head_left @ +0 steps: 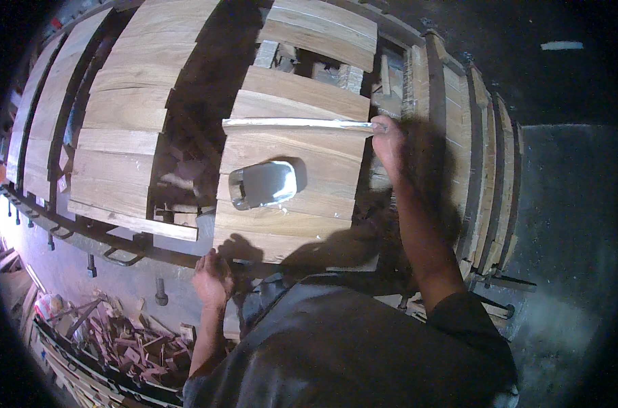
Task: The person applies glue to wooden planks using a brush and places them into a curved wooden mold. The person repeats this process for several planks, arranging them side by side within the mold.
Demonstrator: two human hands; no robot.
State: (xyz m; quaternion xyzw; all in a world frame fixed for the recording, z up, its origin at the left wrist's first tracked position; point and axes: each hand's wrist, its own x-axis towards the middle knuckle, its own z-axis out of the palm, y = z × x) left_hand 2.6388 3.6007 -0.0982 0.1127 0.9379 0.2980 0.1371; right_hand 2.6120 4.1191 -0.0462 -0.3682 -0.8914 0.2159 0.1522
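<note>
Presently, your right hand [386, 134] is clamped on the right end of the white-edged strip [295, 124], which lies crosswise over the panel of boards [309, 151] before you. Your left hand [212, 279] is half curled by that panel's near left corner; whether its fingers grip anything cannot be told from this view. An open container [262, 185] with pale contents rests on the boards between the strip and your body.

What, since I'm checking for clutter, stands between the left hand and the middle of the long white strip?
The pale container does: it sits on the wooden boards, roughly halfway along the line from the left hand to the middle of the white strip.
</note>
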